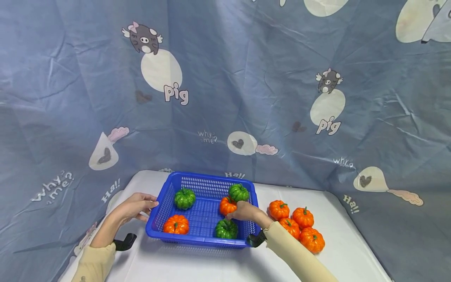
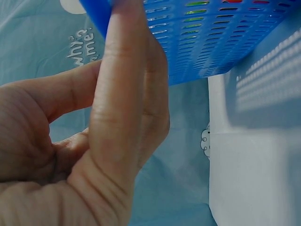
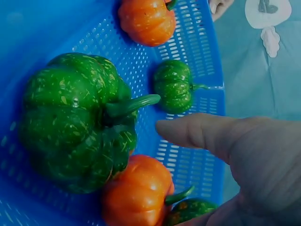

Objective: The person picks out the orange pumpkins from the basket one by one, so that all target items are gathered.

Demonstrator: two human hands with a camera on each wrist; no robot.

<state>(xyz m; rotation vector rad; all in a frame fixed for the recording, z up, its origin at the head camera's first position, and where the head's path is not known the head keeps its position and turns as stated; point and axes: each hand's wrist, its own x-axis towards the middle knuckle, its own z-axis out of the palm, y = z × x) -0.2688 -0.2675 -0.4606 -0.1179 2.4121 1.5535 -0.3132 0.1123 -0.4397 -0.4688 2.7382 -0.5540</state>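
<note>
A blue plastic basket [image 1: 204, 239] holds several small pumpkins. My left hand [image 1: 139, 205] touches its left rim from outside with fairly straight fingers; in the left wrist view, a digit of this hand [image 2: 117, 94] reaches up to the rim. My right hand [image 1: 244, 211] is inside the basket at the right, between an orange pumpkin [image 1: 227, 205] and a green pumpkin [image 1: 226, 230]. Its thumb [image 3: 188, 131] is extended, apart from the large green pumpkin [image 3: 70, 122]; the other fingers are mostly hidden. Another green pumpkin [image 1: 239, 192] lies in the back right corner.
At the basket's left side lie a green pumpkin [image 1: 184, 198] and an orange pumpkin [image 1: 176, 225]. Several orange pumpkins [image 1: 303, 217] are grouped on the white table [image 1: 338, 235], right of the basket. A blue-grey printed cloth [image 1: 211, 98] hangs behind.
</note>
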